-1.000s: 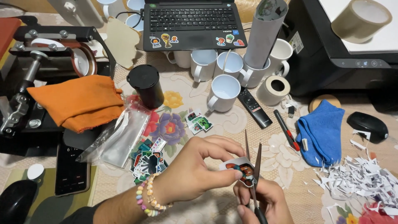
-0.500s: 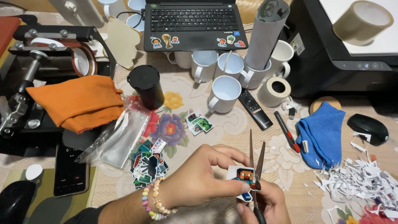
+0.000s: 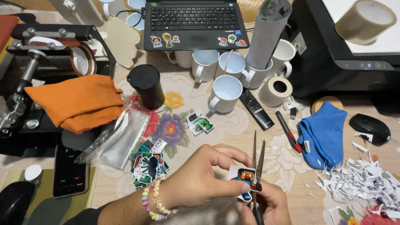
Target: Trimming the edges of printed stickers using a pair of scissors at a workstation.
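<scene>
Lying far left: orange cloth [image 3: 79, 102] on a black press [image 3: 25, 83] | near it: clear plastic bag [image 3: 121, 137], pile of cut stickers [image 3: 148, 166] | centre: left hand [image 3: 200, 179] pinches a small printed sticker [image 3: 243, 177] | just right: right hand [image 3: 264, 204] grips scissors [image 3: 256, 166], blades slightly apart at the sticker's edge | far right: paper scraps [image 3: 362, 183]

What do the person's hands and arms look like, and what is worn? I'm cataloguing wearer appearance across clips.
Both hands are bare, without gloves or visible rings. The left hand has a beaded bracelet of pastel pink, yellow, green and white beads at the wrist, and a dark sleeve shows further up that forearm. The right hand shows no sleeve.
</scene>
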